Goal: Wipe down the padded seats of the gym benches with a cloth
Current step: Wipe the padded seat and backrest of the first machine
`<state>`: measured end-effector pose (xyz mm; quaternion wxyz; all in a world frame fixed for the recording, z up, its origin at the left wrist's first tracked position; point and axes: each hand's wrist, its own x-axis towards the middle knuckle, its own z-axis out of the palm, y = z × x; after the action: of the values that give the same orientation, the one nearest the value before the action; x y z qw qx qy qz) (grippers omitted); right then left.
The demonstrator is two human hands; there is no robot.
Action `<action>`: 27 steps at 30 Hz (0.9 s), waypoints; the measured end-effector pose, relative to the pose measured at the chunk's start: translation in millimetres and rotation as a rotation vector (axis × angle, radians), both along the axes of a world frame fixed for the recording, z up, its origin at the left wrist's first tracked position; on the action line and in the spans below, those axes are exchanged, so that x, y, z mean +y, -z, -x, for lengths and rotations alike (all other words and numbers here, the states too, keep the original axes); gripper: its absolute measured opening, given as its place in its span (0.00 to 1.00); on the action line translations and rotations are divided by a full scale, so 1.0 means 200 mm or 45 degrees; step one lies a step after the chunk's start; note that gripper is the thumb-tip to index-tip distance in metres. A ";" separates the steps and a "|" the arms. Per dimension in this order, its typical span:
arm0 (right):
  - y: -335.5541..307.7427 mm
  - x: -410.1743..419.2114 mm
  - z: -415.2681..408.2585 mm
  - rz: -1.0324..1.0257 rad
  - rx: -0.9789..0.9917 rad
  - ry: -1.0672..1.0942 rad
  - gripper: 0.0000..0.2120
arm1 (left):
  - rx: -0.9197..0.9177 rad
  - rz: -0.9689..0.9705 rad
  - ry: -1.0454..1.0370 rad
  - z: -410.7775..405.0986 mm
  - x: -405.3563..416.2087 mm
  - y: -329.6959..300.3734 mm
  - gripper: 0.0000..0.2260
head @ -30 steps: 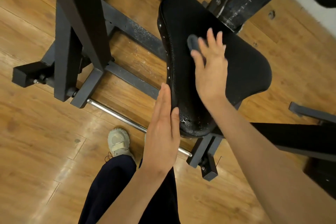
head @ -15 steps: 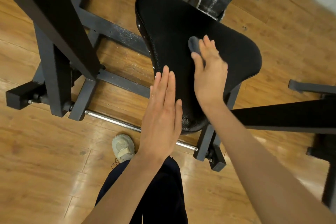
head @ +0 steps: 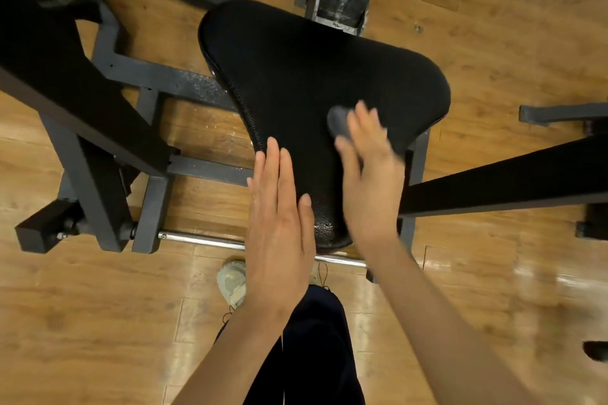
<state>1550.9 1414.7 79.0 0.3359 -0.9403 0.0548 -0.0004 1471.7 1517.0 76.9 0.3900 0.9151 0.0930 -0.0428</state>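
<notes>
At the middle of the view: a black padded seat [head: 296, 76] is standing on a dark metal frame [head: 158, 82] above the wooden floor [head: 65, 322].
Seat: its cover is showing a fine grain, and its narrow end is pointing toward the person (the wide end is lying farther away).
Cloth: a small grey cloth [head: 339, 123] is lying on the near right part of the seat, and only one rounded corner of it is showing beside the hand.
Right hand: the right hand [head: 370, 168] is lying flat over the cloth and pressing it on the padding; its fingers [head: 362, 115] are looking straight and spread, not curled round the cloth (the hand is blurred, so the small details I cannot tell).
Left hand: the left hand [head: 279, 217] is resting on the left edge of the seat near the narrow end, with the fingers straight and close together, gripping nothing.
Frame: a thick black beam [head: 493, 174] is passing under the right side of the seat, and a shiny steel rod [head: 204, 242] is running low near the floor in front of it.
Person: a dark trouser leg [head: 312, 355] and a pale shoe [head: 232, 283] are showing below the hands, on the floor just beside the rod.
</notes>
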 end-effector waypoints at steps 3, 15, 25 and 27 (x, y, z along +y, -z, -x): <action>-0.09 -0.01 0.34 -0.092 -0.006 -0.148 0.21 | -0.005 0.029 0.041 -0.02 0.01 -0.03 0.24; -0.05 0.05 0.42 -0.344 -0.078 0.200 0.20 | -0.065 -0.067 0.330 -0.19 0.07 0.00 0.25; 0.15 -0.29 -0.22 -0.353 -0.154 0.562 0.17 | -0.042 -0.059 0.298 -0.19 0.06 0.00 0.23; 0.09 -0.16 0.01 -0.404 -0.139 0.458 0.18 | -0.031 -0.019 0.292 -0.20 0.06 -0.01 0.23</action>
<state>1548.5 1382.3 61.9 0.4764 -0.8495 0.2024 -0.1023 1510.8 1529.7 78.3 0.3768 0.9231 -0.0167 -0.0754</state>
